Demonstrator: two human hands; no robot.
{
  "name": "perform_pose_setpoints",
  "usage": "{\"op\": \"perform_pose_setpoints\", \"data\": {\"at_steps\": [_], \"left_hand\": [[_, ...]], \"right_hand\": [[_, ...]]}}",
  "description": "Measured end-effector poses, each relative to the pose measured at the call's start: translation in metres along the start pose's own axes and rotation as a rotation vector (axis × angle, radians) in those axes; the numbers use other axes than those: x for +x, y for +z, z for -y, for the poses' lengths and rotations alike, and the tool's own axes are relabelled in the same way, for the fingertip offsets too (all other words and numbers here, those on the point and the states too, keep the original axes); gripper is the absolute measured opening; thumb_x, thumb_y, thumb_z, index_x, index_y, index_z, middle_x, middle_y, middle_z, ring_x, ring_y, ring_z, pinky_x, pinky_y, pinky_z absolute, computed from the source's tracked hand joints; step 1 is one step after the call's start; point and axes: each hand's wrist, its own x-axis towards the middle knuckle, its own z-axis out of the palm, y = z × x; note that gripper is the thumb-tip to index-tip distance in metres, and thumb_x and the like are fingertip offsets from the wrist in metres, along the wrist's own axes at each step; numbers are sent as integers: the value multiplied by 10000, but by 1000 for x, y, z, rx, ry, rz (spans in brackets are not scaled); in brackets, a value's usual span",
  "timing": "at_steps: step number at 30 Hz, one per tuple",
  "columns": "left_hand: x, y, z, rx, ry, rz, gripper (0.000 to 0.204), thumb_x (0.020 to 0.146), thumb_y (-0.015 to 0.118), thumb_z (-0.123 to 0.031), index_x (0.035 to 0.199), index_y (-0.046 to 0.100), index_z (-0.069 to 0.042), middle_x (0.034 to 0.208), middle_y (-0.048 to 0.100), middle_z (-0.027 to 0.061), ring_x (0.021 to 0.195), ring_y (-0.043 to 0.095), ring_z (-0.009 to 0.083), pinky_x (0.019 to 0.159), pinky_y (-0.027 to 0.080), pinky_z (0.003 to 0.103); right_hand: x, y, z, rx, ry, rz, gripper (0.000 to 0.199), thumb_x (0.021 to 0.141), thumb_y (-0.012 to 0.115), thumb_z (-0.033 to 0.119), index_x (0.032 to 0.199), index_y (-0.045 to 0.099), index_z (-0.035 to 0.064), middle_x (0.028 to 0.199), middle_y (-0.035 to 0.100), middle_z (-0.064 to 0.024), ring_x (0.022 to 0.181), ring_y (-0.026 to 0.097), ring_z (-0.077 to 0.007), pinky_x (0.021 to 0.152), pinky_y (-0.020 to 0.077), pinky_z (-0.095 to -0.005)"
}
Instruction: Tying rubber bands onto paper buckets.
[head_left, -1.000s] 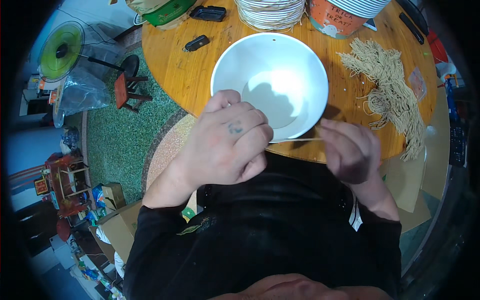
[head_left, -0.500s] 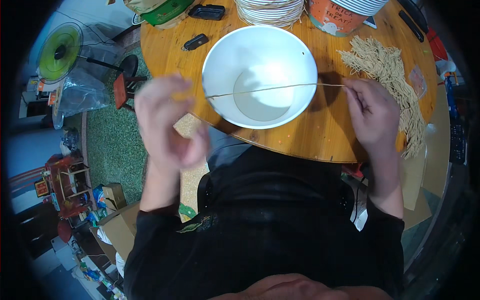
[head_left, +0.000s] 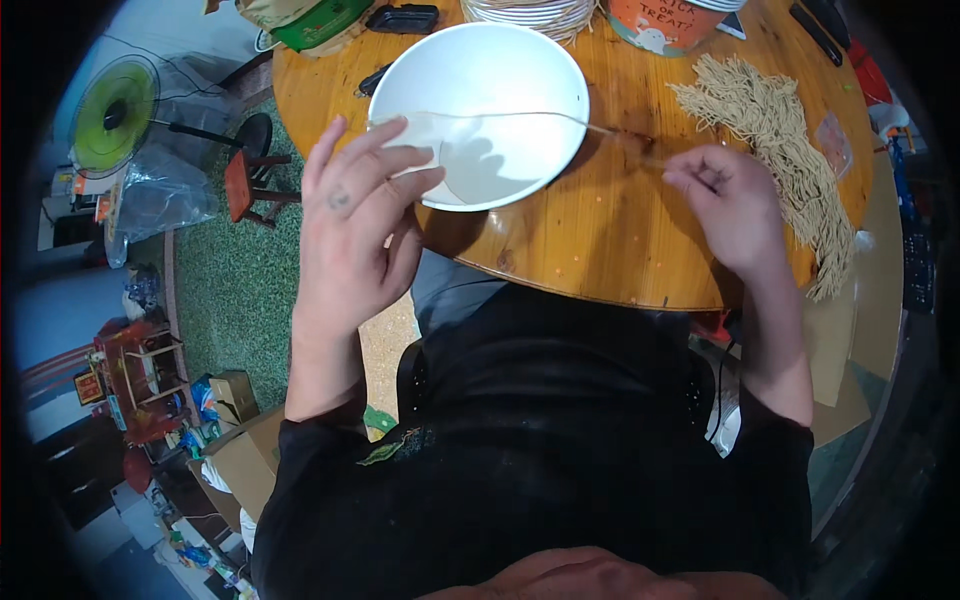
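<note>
A green fan point(head_left: 112, 112) stands on the floor at nine o'clock from the white bowl point(head_left: 480, 110). Next the left hand point(head_left: 350, 235) is raised over the bowl's eight o'clock rim, fingers loosely spread, thumb and forefinger pinching one end of a thin pale noodle strand point(head_left: 500, 115). The strand runs taut across the bowl toward three o'clock and ends in the right hand point(head_left: 725, 205), whose fingertips are pressed together on it above the round wooden table point(head_left: 600, 250). At two o'clock from that hand lies a heap of dry noodles point(head_left: 780, 140), well apart from the bowl
</note>
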Motion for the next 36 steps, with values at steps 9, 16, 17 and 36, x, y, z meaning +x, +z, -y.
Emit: {"op": "perform_pose_setpoints", "data": {"at_steps": [9, 16, 17, 36], "left_hand": [[27, 29, -69, -97, -6, -122, 447, 846, 866, -222, 1224, 720, -33, 1065, 686, 93, 997, 658, 289, 895, 485, 418], [14, 18, -17, -8, -37, -75, 304, 826, 765, 25, 1107, 746, -89, 999, 734, 39, 963, 720, 239, 991, 480, 467], [13, 12, -16, 7, -71, -9, 367, 787, 769, 27, 1134, 743, -90, 1038, 740, 46, 1026, 724, 257, 1070, 468, 491], [51, 48, -60, -157, 232, -220, 355, 731, 742, -105, 1068, 769, 3, 1026, 722, 79, 838, 662, 222, 756, 488, 345]], "right_hand": [[7, -5, 49, 1422, 161, 327, 267, 1089, 690, 204, 1267, 720, 7, 1109, 802, -86, 845, 727, -85, 688, 594, -186], [21, -3, 44, 1919, 111, 376, 312, 1165, 512, 149, 1408, 654, 14, 1263, 735, -137, 925, 688, -126, 723, 638, -225], [17, 1, 46, 1849, 111, 344, 287, 1151, 555, 169, 1367, 673, 22, 1223, 763, -128, 914, 731, -121, 721, 640, -213], [-15, 24, 58, 1915, 324, 355, 288, 1135, 586, 193, 1359, 679, 40, 1094, 787, -126, 842, 709, -142, 669, 604, -228]]}}
